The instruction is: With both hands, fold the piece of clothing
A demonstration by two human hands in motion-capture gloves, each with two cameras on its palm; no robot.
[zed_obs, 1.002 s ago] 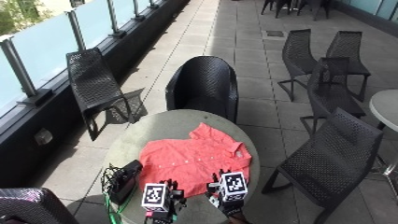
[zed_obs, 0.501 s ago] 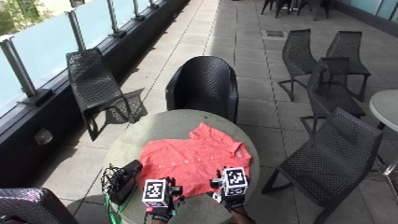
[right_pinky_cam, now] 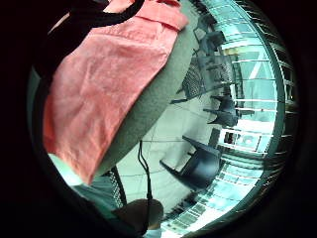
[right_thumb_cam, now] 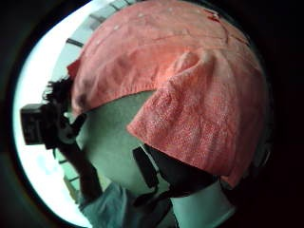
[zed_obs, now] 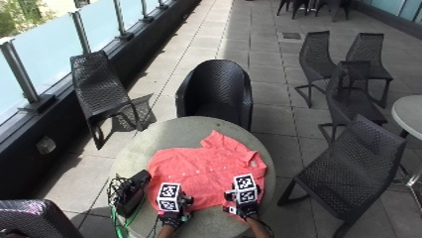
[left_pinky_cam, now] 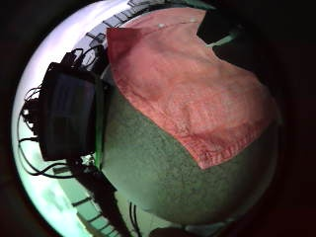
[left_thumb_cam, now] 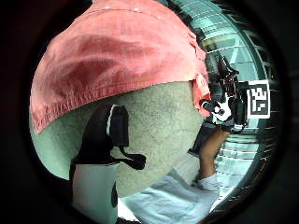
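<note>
A red short-sleeved shirt (zed_obs: 206, 173) lies spread flat on the round grey table (zed_obs: 171, 134), collar away from me. Both hands are at its near hem. My left hand (zed_obs: 173, 214) hovers at the hem's left part; in the left thumb side view its thumb (left_thumb_cam: 105, 135) is stretched over bare table just short of the hem (left_thumb_cam: 93, 100). My right hand (zed_obs: 245, 208) is at the hem's right part. There the cloth (right_thumb_cam: 204, 104) is bunched up and draped over the right thumb (right_thumb_cam: 183, 173), which pinches it.
A black device with cables (zed_obs: 133, 191) lies on the table left of the shirt, close to my left hand. Black chairs stand beyond the table (zed_obs: 217, 91), to its right (zed_obs: 349, 168) and to its left (zed_obs: 99, 89). A second round table (zed_obs: 410, 114) shows at the right.
Both hands have stayed at the shirt's near hem and shifted only slightly. The shirt lies as before.
</note>
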